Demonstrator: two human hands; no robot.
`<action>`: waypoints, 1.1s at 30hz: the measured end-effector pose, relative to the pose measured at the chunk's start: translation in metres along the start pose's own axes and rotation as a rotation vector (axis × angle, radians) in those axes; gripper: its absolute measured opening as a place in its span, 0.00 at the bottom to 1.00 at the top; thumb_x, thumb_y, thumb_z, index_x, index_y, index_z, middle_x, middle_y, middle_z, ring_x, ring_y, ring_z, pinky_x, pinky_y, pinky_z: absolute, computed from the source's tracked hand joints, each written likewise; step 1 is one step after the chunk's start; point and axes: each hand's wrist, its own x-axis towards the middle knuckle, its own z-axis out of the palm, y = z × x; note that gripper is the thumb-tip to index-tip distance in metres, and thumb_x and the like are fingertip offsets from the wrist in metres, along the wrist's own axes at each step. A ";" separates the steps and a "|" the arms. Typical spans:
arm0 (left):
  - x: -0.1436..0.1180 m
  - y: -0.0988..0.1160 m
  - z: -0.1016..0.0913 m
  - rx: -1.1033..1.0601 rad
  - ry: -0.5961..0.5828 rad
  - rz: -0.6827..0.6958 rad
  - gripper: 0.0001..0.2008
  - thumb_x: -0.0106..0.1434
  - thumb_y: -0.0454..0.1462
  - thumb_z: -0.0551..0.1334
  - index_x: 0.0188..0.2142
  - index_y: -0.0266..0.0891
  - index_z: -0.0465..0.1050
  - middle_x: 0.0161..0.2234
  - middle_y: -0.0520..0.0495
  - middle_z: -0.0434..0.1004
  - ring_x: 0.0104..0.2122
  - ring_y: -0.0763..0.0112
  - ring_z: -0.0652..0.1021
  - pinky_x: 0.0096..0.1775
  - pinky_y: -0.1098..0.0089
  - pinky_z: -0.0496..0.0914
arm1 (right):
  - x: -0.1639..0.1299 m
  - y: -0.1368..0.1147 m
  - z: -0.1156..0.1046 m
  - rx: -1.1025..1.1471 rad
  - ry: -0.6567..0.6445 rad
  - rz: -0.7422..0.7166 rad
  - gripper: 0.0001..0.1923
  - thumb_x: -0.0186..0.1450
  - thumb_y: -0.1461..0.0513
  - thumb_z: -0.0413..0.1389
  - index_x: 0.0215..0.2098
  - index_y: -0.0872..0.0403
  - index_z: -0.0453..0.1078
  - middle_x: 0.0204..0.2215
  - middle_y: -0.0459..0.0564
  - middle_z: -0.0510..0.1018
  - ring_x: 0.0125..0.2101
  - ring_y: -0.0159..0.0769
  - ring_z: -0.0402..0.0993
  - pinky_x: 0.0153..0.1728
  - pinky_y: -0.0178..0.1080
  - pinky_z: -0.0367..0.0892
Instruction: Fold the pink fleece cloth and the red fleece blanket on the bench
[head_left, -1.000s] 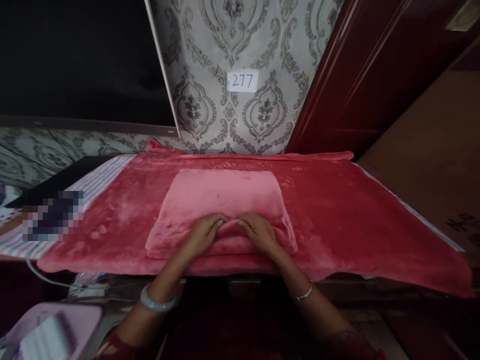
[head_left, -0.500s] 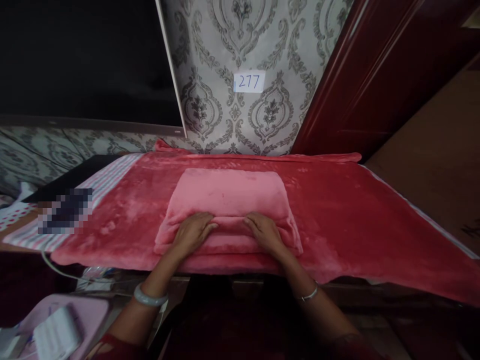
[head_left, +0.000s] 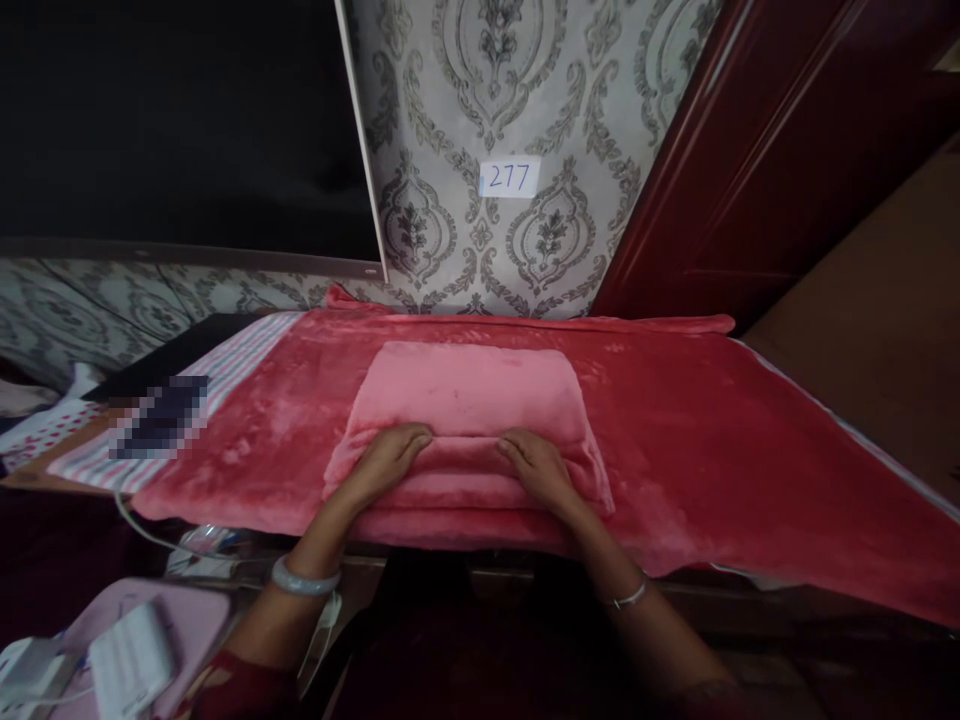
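Pressing down, we rest our left hand point(head_left: 386, 459) and right hand point(head_left: 538, 468) flat, fingers loosely spread and closed on nothing, on the near fold of the plush pink folded blanket point(head_left: 469, 400). It lies as a soft rectangular pad mid-counter on the fleecy red cover point(head_left: 697, 430). Its thick layered edge faces 6 o'clock, near the counter's lip. Open cover stretches toward 3 o'clock; striped cloth point(head_left: 240, 350) lies at 9 o'clock.

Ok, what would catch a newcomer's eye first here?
The folded pink blanket at centre, lying on a red blanket that covers the table. The left hand and right hand press flat on its near edge. A paper label reading 277 sits on the patterned wall behind.
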 end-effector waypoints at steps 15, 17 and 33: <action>-0.047 -0.016 -0.021 0.467 0.050 0.068 0.17 0.70 0.49 0.55 0.39 0.41 0.76 0.38 0.41 0.77 0.41 0.56 0.74 0.45 0.57 0.70 | 0.001 -0.001 -0.001 -0.039 -0.003 0.002 0.16 0.73 0.57 0.47 0.30 0.51 0.70 0.30 0.48 0.78 0.31 0.37 0.72 0.33 0.37 0.62; -0.039 -0.025 -0.020 0.425 0.049 0.080 0.20 0.72 0.47 0.50 0.34 0.42 0.76 0.35 0.42 0.77 0.38 0.58 0.75 0.44 0.58 0.70 | 0.001 -0.001 -0.001 -0.042 -0.005 0.008 0.16 0.73 0.58 0.47 0.30 0.51 0.70 0.30 0.48 0.78 0.31 0.37 0.72 0.33 0.37 0.61; -0.033 -0.024 -0.031 0.248 0.111 0.059 0.22 0.72 0.48 0.47 0.31 0.41 0.72 0.31 0.46 0.78 0.33 0.63 0.77 0.38 0.65 0.70 | -0.037 0.003 -0.065 -0.270 -0.059 -0.146 0.16 0.70 0.57 0.55 0.54 0.51 0.75 0.51 0.57 0.80 0.51 0.46 0.75 0.54 0.50 0.66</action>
